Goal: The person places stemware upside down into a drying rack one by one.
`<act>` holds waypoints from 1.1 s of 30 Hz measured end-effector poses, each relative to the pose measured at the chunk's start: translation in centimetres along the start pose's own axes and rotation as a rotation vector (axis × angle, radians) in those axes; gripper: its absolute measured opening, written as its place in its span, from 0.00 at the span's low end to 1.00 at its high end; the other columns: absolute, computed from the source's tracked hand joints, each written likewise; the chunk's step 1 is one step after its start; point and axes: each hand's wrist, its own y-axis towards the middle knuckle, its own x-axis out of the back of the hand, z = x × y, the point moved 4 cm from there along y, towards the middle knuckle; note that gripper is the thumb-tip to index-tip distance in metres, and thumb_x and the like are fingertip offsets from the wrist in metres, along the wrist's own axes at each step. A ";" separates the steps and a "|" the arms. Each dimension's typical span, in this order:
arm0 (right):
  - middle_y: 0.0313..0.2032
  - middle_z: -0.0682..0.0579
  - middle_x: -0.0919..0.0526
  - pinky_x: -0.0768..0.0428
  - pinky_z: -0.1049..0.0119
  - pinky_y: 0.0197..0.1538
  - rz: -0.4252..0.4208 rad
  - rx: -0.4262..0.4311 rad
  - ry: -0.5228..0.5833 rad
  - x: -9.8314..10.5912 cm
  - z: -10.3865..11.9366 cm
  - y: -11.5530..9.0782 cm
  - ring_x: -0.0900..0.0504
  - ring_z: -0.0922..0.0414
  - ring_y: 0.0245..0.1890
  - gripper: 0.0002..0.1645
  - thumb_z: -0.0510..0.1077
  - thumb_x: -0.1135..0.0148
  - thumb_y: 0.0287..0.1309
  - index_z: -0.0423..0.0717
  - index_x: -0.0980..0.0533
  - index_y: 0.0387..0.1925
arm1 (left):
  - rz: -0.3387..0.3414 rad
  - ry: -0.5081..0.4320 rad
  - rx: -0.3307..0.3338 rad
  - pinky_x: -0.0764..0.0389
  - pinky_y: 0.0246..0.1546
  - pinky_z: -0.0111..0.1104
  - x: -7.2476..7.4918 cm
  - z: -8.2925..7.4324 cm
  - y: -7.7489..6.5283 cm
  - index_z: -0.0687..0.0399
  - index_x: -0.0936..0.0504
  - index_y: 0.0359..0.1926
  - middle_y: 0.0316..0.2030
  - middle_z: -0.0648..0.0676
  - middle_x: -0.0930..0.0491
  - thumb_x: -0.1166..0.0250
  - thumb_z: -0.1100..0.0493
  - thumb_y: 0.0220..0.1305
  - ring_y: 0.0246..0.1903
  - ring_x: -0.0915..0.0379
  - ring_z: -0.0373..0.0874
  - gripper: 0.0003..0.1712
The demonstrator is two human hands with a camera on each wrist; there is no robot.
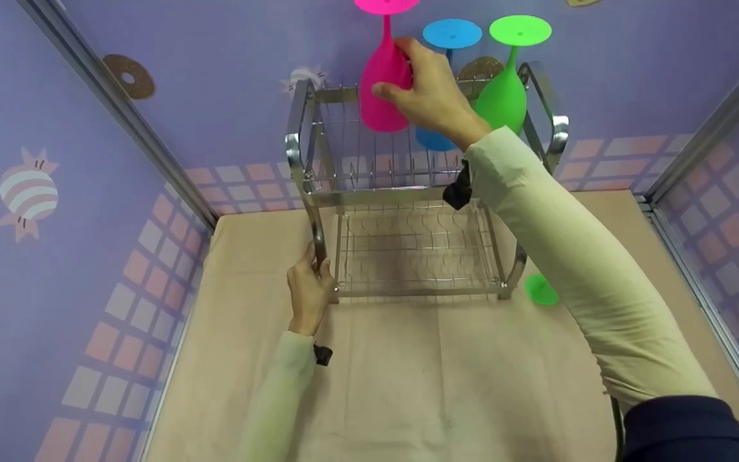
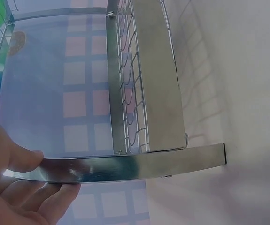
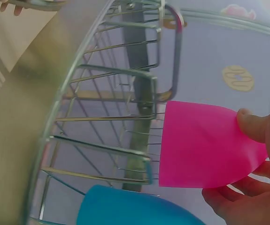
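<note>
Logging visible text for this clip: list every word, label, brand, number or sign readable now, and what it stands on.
None can be read. The pink goblet, blue goblet, upper green goblet and metal rack show no legible lettering; the wall bears only pictures, such as a donut, a striped candy and squares.

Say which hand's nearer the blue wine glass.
Right. The right hand grips the pink wine glass, close by the blue wine glass; the left hand is lower and farther, holding the dish rack's left upright.

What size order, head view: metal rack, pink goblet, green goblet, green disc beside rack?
1. Metal rack
2. Pink goblet and green goblet: too close to rank, both partly out of sight
3. Green disc
</note>
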 end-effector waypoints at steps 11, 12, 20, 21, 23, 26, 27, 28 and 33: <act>0.70 0.44 0.24 0.17 0.62 0.69 0.057 -0.054 -0.035 -1.8 -0.6 0.3 0.21 0.52 0.69 0.38 0.45 0.35 0.75 0.40 0.38 0.77 | -0.007 0.002 0.000 0.16 0.21 0.34 0.0 -0.1 -0.1 0.67 0.17 0.51 0.42 0.69 0.10 0.33 0.77 0.67 0.26 0.12 0.55 0.13; 0.70 0.44 0.24 0.17 0.62 0.69 0.061 -0.058 -0.037 -1.9 -0.6 0.3 0.21 0.52 0.69 0.38 0.45 0.35 0.75 0.40 0.38 0.77 | -0.008 -0.002 0.001 0.14 0.21 0.36 0.0 -0.2 -0.1 0.67 0.17 0.51 0.42 0.69 0.10 0.33 0.77 0.67 0.27 0.12 0.56 0.13; 0.70 0.43 0.25 0.18 0.61 0.70 0.066 -0.080 -0.044 -2.4 -1.2 0.5 0.22 0.51 0.70 0.37 0.44 0.36 0.76 0.39 0.39 0.78 | 0.018 -0.037 0.025 0.07 0.32 0.45 -0.1 -0.3 0.1 0.69 0.16 0.54 0.47 0.70 0.11 0.34 0.77 0.68 0.36 0.08 0.59 0.15; 0.70 0.43 0.25 0.18 0.60 0.70 0.062 -0.077 -0.044 -2.5 -1.3 0.5 0.22 0.51 0.70 0.37 0.44 0.36 0.75 0.38 0.39 0.77 | 0.028 -0.046 0.031 0.06 0.34 0.45 -0.1 -0.2 0.1 0.69 0.16 0.56 0.49 0.71 0.12 0.34 0.77 0.69 0.38 0.08 0.60 0.16; 0.69 0.42 0.25 0.18 0.61 0.70 0.061 -0.079 -0.052 -2.6 -1.5 0.5 0.22 0.51 0.69 0.37 0.43 0.36 0.75 0.37 0.39 0.77 | 0.041 -0.059 0.043 0.06 0.39 0.45 -0.1 -0.2 0.1 0.70 0.17 0.59 0.51 0.71 0.13 0.35 0.77 0.69 0.41 0.09 0.62 0.18; 0.69 0.42 0.24 0.19 0.62 0.70 0.064 -0.084 -0.051 -2.8 -1.6 0.5 0.22 0.51 0.69 0.37 0.43 0.37 0.75 0.37 0.39 0.76 | 0.047 -0.072 0.051 0.07 0.40 0.44 0.0 -0.1 0.0 0.70 0.18 0.60 0.52 0.72 0.13 0.35 0.77 0.69 0.43 0.09 0.63 0.19; 0.69 0.42 0.24 0.19 0.63 0.70 0.070 -0.093 -0.051 -2.9 -1.7 0.5 0.22 0.51 0.69 0.36 0.43 0.37 0.76 0.38 0.39 0.77 | 0.047 -0.076 0.053 0.06 0.39 0.44 0.0 -0.1 0.0 0.69 0.17 0.59 0.51 0.72 0.13 0.35 0.77 0.69 0.42 0.09 0.63 0.19; 0.69 0.43 0.25 0.19 0.63 0.70 0.077 -0.101 -0.053 -3.0 -1.7 0.5 0.22 0.51 0.69 0.36 0.43 0.37 0.76 0.38 0.40 0.77 | 0.044 -0.077 0.053 0.06 0.38 0.43 0.0 -0.1 0.0 0.69 0.17 0.59 0.50 0.71 0.12 0.35 0.77 0.69 0.42 0.09 0.63 0.18; 0.70 0.43 0.25 0.19 0.64 0.71 0.088 -0.127 -0.056 -3.2 -2.0 0.5 0.23 0.52 0.70 0.36 0.43 0.38 0.77 0.39 0.40 0.78 | 0.033 -0.082 0.046 0.06 0.34 0.43 0.0 -0.2 0.0 0.68 0.16 0.58 0.49 0.71 0.12 0.34 0.77 0.69 0.40 0.09 0.63 0.18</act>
